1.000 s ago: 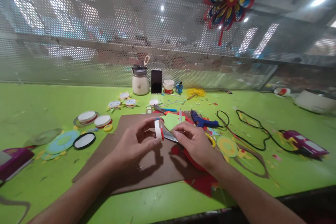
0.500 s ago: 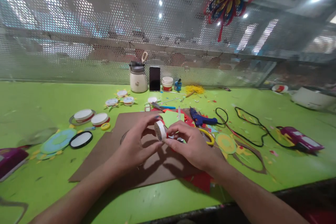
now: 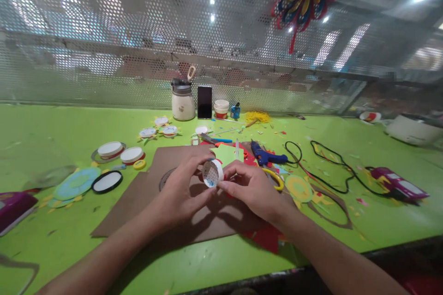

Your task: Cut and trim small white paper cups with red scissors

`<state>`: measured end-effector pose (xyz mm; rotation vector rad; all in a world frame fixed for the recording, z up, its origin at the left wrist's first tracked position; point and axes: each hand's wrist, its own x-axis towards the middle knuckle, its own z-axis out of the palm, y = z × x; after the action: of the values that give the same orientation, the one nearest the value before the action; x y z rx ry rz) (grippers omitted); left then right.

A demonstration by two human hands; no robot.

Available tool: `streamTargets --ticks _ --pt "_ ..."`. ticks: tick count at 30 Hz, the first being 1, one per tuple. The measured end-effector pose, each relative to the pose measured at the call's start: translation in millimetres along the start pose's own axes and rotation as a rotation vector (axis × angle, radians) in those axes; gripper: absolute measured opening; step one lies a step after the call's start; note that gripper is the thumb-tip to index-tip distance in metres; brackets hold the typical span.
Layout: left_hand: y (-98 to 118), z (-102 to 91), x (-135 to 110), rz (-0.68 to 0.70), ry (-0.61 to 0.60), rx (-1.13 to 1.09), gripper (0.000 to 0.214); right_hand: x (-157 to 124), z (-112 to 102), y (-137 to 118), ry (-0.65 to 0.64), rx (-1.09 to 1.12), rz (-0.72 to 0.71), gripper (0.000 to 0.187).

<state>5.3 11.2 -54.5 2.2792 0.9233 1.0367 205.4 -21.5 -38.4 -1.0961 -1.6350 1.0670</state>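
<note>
Above the brown cardboard [image 3: 131,212] I hold a small round white cap [image 3: 213,173], tilted so its open face with a grid-like inner surface and blue specks shows. My left hand [image 3: 182,184] grips its left side between thumb and fingers. From the right, the fingertips of my right hand [image 3: 251,189] pinch its edge, where a bit of red shows. Just behind lie a light-green paper [image 3: 226,155] and yellow-handled scissors [image 3: 275,179], partly hidden by the right hand.
A blue glue gun [image 3: 268,156] with a black cord lies to the right. Several white lids [image 3: 110,149], a black ring [image 3: 107,182] and blue paper discs [image 3: 78,185] lie left. A jar [image 3: 183,103], phone [image 3: 205,102] and cups [image 3: 221,109] stand behind.
The white cap has turned between my hands, so its patterned inside now faces me more. Both hands stay in nearly the same place.
</note>
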Motion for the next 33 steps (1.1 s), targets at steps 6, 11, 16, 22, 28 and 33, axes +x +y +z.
streamTargets --ticks 6,11,16,22,28,33 --pt "9 -4.3 3 -0.008 -0.022 0.197 0.04 2 -1 3 -0.029 0.062 0.089 0.016" --pt "12 -3.5 2 -0.011 0.01 0.256 0.035 2 1 7 -0.023 0.123 0.166 0.019" --pt "11 -3.9 2 -0.001 0.003 0.286 0.038 3 3 10 -0.014 0.198 0.201 0.021" --pt "5 -3.3 2 -0.033 -0.006 0.364 0.044 3 3 8 -0.02 0.252 0.2 0.022" --pt "1 -1.1 3 -0.014 -0.041 0.308 0.04 4 4 7 -0.024 0.244 0.188 0.02" --pt "5 -1.9 7 -0.228 -0.002 0.083 0.039 7 1 7 0.056 0.21 0.173 0.021"
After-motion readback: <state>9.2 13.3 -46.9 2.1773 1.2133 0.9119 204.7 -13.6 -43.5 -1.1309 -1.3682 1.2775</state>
